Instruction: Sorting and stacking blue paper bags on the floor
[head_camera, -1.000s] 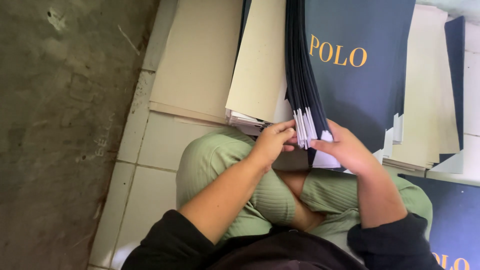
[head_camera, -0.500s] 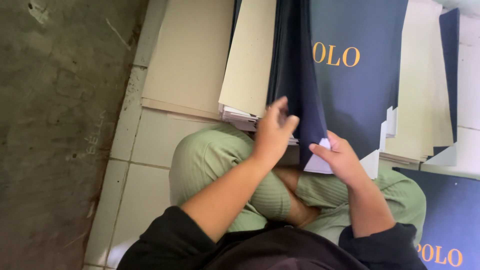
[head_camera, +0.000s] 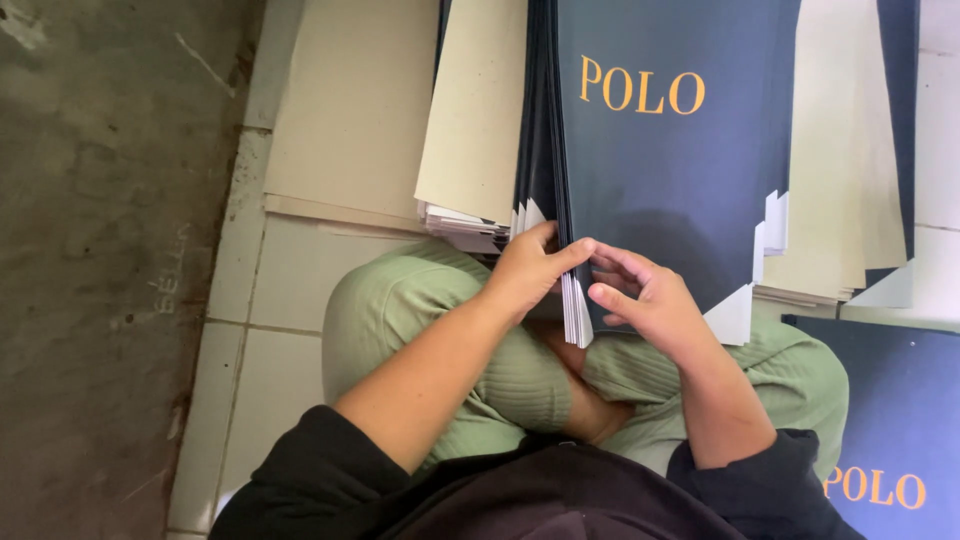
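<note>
Resting on the lap, a stack of navy sheets (head_camera: 670, 170) is pinched at its near edge by left hand (head_camera: 528, 272) and right hand (head_camera: 645, 300), close together; cream sheets (head_camera: 475, 110) lie beside the stack.

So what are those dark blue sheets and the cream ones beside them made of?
Dark blue sheets: seemingly coated card or heavy paper, smooth with a faint sheen, white edges stacked thinly. Cream sheets: matte, speckled board, likely uncoated paperboard.

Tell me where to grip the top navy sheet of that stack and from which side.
Grip the top navy sheet at its near-left corner, coming from the person's side. There the sheet edges fan apart and overhang the lap, between the left hand and right hand.
</note>
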